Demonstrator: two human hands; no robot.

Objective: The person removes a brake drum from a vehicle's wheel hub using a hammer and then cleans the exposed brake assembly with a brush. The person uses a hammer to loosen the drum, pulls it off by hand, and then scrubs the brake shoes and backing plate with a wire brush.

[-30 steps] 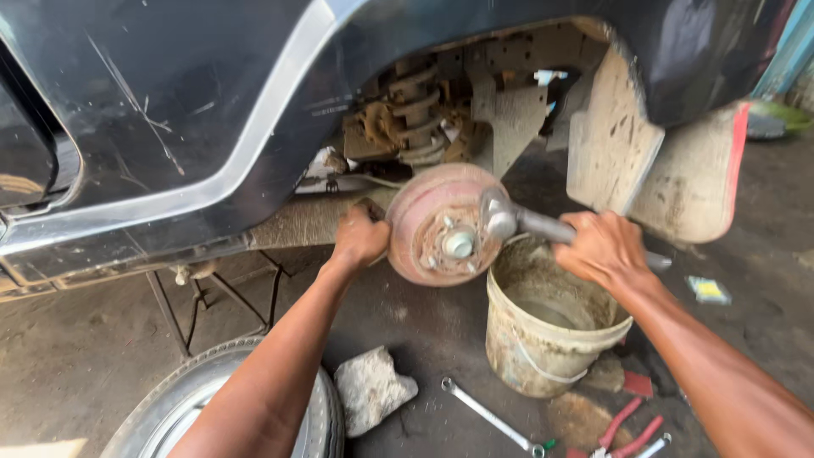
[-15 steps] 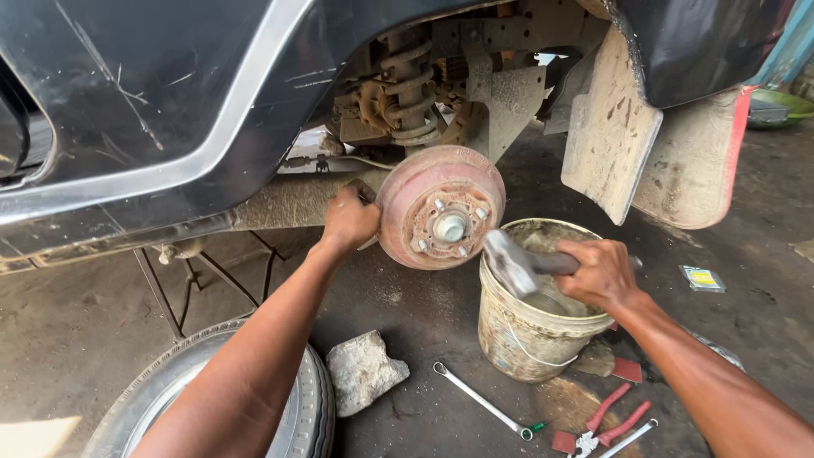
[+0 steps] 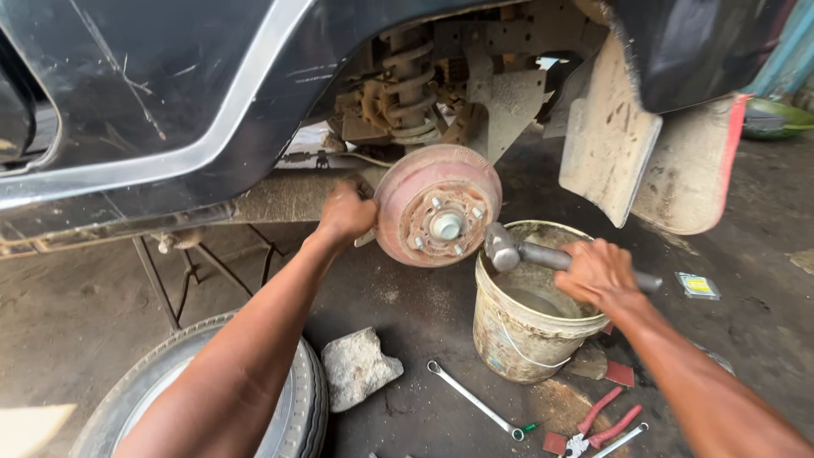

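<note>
- The hammer is swinging back toward the brake drum, head nearly touching.
- Right hand is fisting its handle, hiding the middle.
- Left hand is gripping the drum's rim, fingertips hidden.

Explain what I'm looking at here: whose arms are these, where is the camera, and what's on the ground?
The camera sits on a person's head, looking down at their own bare arms. The left hand grips the edge of a rusty brake drum on a raised dark car. The right hand holds a hammer, its head beside the drum. On the concrete floor: a dirty bucket, a spanner, red-handled pliers, a stone and a removed wheel.
</note>
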